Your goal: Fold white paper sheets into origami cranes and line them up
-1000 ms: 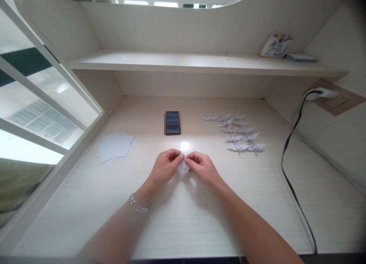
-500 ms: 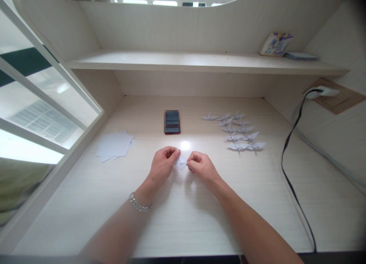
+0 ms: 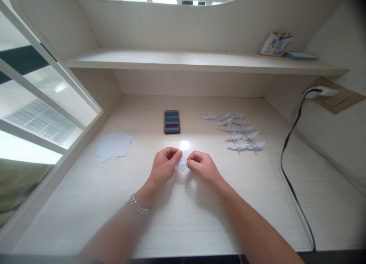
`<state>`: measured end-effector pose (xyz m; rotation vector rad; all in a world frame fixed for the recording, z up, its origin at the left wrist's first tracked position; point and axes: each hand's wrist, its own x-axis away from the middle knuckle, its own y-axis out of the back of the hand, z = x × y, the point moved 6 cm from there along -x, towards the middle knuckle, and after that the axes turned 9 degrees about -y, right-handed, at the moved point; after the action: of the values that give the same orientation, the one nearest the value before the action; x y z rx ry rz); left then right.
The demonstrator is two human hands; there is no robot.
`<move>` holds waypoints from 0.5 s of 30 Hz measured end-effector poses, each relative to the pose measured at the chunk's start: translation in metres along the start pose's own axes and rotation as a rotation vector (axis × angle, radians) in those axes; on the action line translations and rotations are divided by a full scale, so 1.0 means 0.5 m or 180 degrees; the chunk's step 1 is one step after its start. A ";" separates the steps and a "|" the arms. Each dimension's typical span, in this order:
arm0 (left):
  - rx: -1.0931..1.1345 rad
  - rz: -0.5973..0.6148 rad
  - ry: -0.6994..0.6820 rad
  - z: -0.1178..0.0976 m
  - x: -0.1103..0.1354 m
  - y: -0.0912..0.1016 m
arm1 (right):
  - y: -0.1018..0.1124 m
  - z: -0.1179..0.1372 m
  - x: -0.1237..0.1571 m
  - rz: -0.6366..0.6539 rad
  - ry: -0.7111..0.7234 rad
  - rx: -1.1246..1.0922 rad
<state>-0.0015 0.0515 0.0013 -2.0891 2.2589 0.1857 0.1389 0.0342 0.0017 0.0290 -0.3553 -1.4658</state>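
Between my hands is a small folded piece of white paper, held just above the desk. My left hand pinches its left side between thumb and fingers. On the other side, my right hand is closed with its thumb and index fingertips pinching the paper's right edge. Several folded white paper cranes stand in rows on the desk, beyond my right hand to the right. A loose pile of white paper sheets lies to the left of my left hand.
A phone lies beyond my hands. A black cable runs from a wall socket down the desk's right side. Above the back is a shelf with a small colourful box on it. Window bars stand at the left.
Both hands keep their pinch on the folded paper and have shifted only slightly. The paper sits a touch farther right, and its small flap lies a little differently.
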 end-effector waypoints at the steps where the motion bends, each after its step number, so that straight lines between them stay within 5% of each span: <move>1: 0.0081 -0.0082 0.0023 0.003 -0.004 0.008 | 0.001 -0.003 -0.001 0.0013 -0.0018 -0.0012; 6: 0.0404 -0.0529 0.0026 0.009 -0.012 0.032 | 0.004 -0.007 -0.004 -0.0022 -0.0045 -0.0427; 15: 0.0226 0.0325 0.0147 -0.001 -0.001 -0.004 | 0.017 -0.009 -0.010 -0.0167 -0.0073 -0.0860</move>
<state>0.0007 0.0517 0.0018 -1.9654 2.3632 0.0614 0.1478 0.0390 -0.0015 -0.1968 -0.1737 -1.5567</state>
